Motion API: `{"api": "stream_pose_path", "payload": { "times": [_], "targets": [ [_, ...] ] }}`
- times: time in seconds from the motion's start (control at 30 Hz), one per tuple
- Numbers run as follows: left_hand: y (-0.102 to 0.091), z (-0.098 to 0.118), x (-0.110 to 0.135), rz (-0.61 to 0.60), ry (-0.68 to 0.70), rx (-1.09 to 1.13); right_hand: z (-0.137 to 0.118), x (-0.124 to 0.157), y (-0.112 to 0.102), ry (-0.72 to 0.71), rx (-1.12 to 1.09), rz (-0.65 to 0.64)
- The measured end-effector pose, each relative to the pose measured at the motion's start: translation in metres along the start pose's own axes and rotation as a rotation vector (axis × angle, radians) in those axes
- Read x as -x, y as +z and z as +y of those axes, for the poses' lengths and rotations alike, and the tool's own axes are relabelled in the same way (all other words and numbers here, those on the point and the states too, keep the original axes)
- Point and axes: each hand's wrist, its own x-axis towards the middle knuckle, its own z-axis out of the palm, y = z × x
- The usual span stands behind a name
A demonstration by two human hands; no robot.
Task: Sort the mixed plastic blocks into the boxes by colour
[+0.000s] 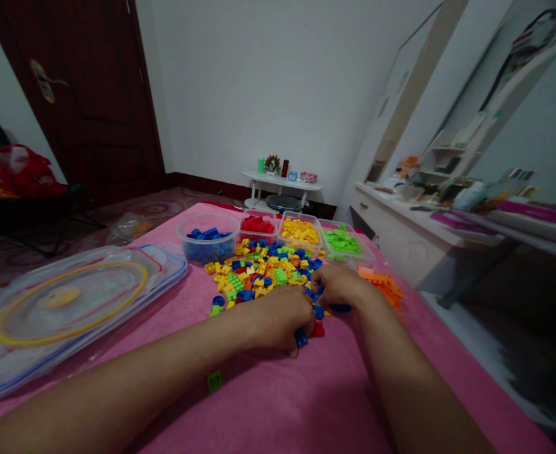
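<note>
A mixed heap of toy building bricks [259, 268] in yellow, blue, green and red lies on the pink-covered table. My left hand [282, 315] is at the heap's near edge, fingers curled around a blue brick [301, 338]. Close by its fingertips sits a red brick [319, 329]. At the heap's right side, my right hand [338, 284] has its fingers bent down among blue bricks; what they grip is hidden. A long blue brick [341, 308] shows under that palm. One green brick [214, 381] lies apart, beside my left forearm.
Behind the heap stand a round tub [180, 236] of blue bricks and clear boxes of red bricks [257, 224], yellow bricks [300, 231] and green bricks [342, 240]. Orange bricks [385, 289] lie right. Stacked plastic lids [88, 258] cover the left side. A dresser [396, 230] stands right.
</note>
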Motion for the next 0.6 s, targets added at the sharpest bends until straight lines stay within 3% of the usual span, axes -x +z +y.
{"api": "stream_pose_path", "payload": {
  "times": [0.1, 0.23, 0.43, 0.6],
  "targets": [
    [-0.002, -0.007, 0.002, 0.030, -0.044, 0.115, -0.002, 0.000, 0.001, 0.009, -0.004, -0.007],
    [-0.008, -0.022, 0.001, 0.122, -0.231, 0.361, 0.002, 0.000, 0.000, 0.004, -0.021, 0.029],
    [-0.006, -0.047, -0.007, 0.418, -0.539, 1.124, 0.010, 0.002, -0.017, -0.009, -0.199, 0.339],
    [-0.011, -0.049, -0.008, 0.411, -0.652, 1.761, -0.007, 0.005, -0.027, -0.128, -0.462, 0.609]
  ]
}}
